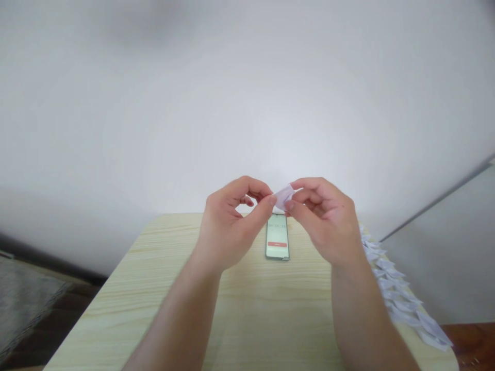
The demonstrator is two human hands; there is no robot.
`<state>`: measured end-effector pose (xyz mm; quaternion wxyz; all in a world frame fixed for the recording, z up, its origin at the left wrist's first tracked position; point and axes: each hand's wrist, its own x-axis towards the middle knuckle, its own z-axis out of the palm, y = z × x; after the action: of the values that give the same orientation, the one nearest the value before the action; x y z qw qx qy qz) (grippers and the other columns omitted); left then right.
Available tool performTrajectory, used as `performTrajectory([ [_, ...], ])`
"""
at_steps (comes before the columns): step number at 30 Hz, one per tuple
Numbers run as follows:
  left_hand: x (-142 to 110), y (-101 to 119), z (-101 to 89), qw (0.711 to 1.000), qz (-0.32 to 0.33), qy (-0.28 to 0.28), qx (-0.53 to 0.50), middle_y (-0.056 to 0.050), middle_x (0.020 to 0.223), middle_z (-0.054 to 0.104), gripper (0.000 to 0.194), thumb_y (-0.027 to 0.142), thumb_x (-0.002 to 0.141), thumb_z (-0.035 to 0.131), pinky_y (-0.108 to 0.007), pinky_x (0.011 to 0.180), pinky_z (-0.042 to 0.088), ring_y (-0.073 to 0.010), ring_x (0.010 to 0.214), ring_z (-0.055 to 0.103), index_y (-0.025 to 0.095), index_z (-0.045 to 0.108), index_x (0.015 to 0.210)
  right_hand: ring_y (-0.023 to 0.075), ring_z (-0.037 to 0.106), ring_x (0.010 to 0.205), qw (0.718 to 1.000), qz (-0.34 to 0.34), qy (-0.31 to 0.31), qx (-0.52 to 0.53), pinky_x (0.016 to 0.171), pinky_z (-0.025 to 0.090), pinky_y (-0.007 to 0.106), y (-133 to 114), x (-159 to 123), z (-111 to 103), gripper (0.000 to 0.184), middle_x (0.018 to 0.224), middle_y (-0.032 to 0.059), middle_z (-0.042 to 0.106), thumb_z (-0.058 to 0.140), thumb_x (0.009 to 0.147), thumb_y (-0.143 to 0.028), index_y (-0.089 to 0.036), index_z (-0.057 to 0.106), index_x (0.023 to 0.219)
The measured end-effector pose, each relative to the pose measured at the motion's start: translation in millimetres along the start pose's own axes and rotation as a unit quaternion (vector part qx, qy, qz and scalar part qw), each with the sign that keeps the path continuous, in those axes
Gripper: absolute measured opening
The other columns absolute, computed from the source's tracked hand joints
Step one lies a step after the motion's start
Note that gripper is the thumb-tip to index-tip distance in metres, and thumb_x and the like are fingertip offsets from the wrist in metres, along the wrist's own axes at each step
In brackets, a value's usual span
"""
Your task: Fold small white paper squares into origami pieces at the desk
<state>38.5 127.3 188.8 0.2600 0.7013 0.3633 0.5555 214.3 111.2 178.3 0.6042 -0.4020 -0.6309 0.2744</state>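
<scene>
A small piece of folded white paper [283, 197] is held up between my two hands, above the far part of the table. My left hand [240, 221] pinches its left edge between thumb and forefinger. On the other side, my right hand [325, 219] grips the paper with the thumb in front and the fingertips along its upper right edge. The exact folds are too small to make out. Below and behind the paper lies a phone [277, 242] with its screen lit, showing timer-like digits and a red button.
The pale wood-grain table [235, 319] stands against a white wall [247, 103]. Several folded white paper pieces [394, 283] lie in a row along its right edge, partly behind my right forearm. A grey patterned surface [27, 299] shows at the lower left.
</scene>
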Motion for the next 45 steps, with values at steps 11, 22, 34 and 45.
performTrajectory([
  [11,1,-3,-1.4,0.998,-0.015,-0.034,0.043,-0.001,0.086,0.073,0.006,0.028,0.087,0.069,-0.034,0.077,0.053,-0.0174,0.080,0.066,0.023,0.070,0.089,0.0187,0.070,0.085,0.996,-0.045,-0.030,-0.067,0.080,0.057,0.036,-7,-4,1,0.032,0.086,-0.0011,0.072,0.064,0.092,-0.017,-0.030,0.064,0.121],
  [22,0,-6,-1.0,0.993,0.000,-0.019,0.116,0.002,0.078,0.070,0.006,0.026,0.087,0.067,-0.027,0.061,0.045,-0.0146,0.071,0.060,0.024,0.073,0.087,0.0196,0.071,0.093,0.990,-0.069,-0.048,-0.117,0.085,0.058,0.036,-8,-5,3,0.035,0.093,-0.0004,0.073,0.062,0.095,-0.015,-0.032,0.061,0.125],
  [34,1,-1,-0.9,0.998,-0.051,-0.042,0.023,0.003,0.079,0.074,0.010,0.025,0.090,0.067,-0.027,0.069,0.049,-0.0142,0.076,0.064,0.024,0.077,0.089,0.0153,0.066,0.076,0.998,-0.034,-0.012,-0.050,0.077,0.056,0.032,-1,-1,-2,0.031,0.080,-0.0034,0.066,0.071,0.089,-0.018,-0.028,0.066,0.117],
  [45,1,-2,-3.9,0.996,-0.020,-0.084,-0.029,0.003,0.084,0.075,0.018,0.032,0.098,0.064,-0.024,0.068,0.048,-0.0124,0.078,0.064,0.026,0.080,0.103,0.0162,0.067,0.074,0.999,0.028,-0.021,0.030,0.066,0.054,0.030,2,3,-5,0.029,0.081,-0.0012,0.069,0.081,0.084,-0.029,-0.026,0.068,0.109],
])
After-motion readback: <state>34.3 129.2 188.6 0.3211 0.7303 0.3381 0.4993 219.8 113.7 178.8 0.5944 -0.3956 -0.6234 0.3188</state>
